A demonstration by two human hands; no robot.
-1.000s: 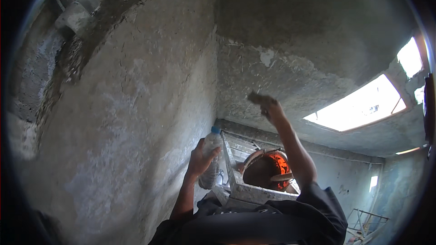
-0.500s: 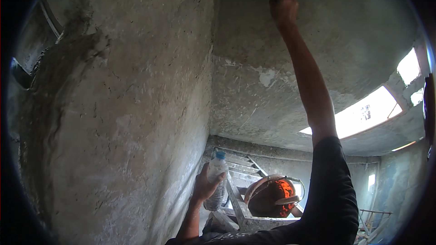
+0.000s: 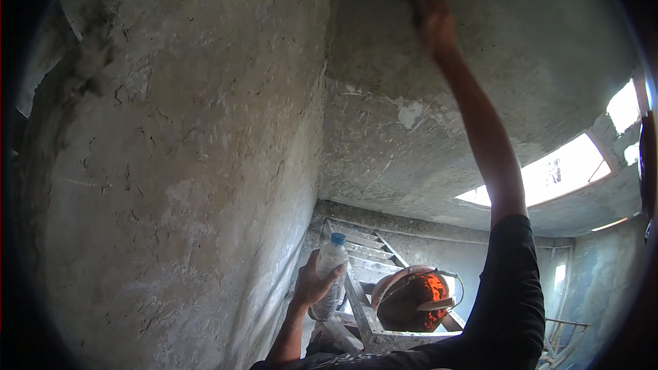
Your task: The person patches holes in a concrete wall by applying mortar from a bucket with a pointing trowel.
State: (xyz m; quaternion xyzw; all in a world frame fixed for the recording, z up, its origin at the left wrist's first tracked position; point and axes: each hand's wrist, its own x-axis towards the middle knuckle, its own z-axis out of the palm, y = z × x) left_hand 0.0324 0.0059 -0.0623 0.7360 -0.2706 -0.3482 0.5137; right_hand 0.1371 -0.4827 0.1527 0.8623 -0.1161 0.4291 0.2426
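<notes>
My left hand (image 3: 313,282) is wrapped round a clear plastic bottle (image 3: 334,257) with a blue cap, held upright low in the view beside the left wall. My right arm reaches far up, and my right hand (image 3: 433,17) is against or close to the grey plastered wall (image 3: 548,34) in front. Motion smears its fingers, so I cannot make out whether something is in them. Below, between my arms, an orange-and-grey bucket (image 3: 401,301), caked with mortar, has its handle and a flat tool (image 3: 436,305) across its mouth.
A mortar-splashed ladder (image 3: 367,250) stands behind the bottle and bucket. Close on my left rises a rough cement wall (image 3: 192,164), meeting the front wall in a corner. Bright window openings (image 3: 562,168) are at the right, with a metal frame (image 3: 569,332) low down there.
My right hand has moved slightly down and its forearm to the right, now blurred. The left hand still grips the bottle, and the view has shifted a little.
</notes>
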